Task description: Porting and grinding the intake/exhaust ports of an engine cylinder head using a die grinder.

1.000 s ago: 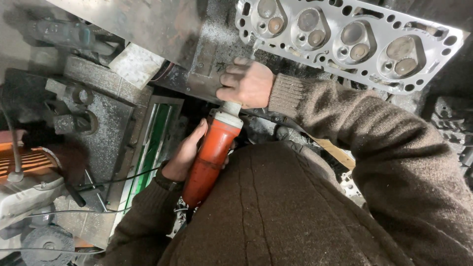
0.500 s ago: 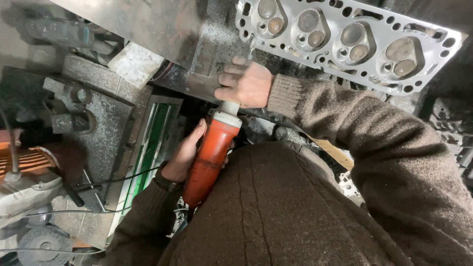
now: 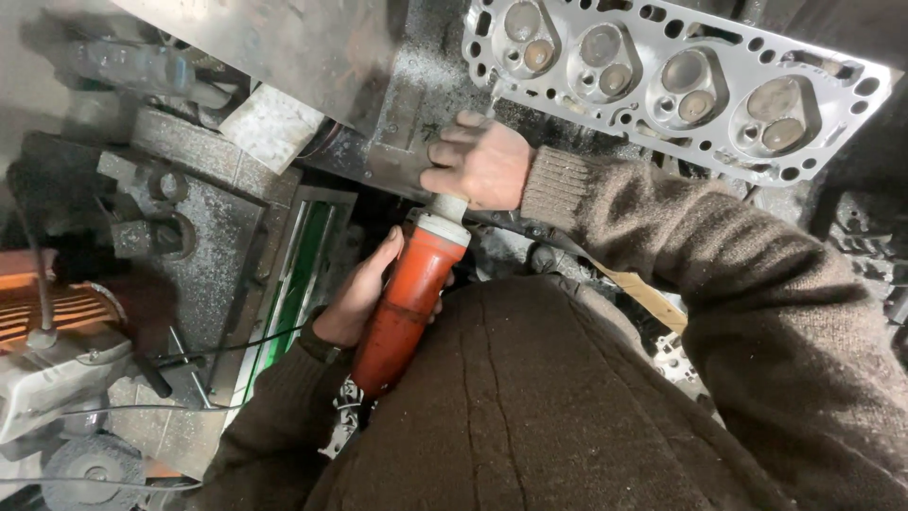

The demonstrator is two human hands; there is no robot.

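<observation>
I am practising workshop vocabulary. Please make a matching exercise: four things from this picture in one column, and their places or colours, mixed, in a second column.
Column one:
1. power tool
2. cylinder head
3. left hand
4. right hand

Column two:
a. grey metal, top right
b. on the tool's front end
c. orange-red body
d. around the tool's body

Pairs: 1-c, 2-a, 3-d, 4-b

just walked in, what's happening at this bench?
A person in a brown sweater holds an orange power tool in both hands. The left hand wraps the body; the right hand grips the grey front end, pressed against a dusty metal plate. A grey cylinder head lies just beyond, chambers facing up. The tool's tip is hidden by the right hand.
</observation>
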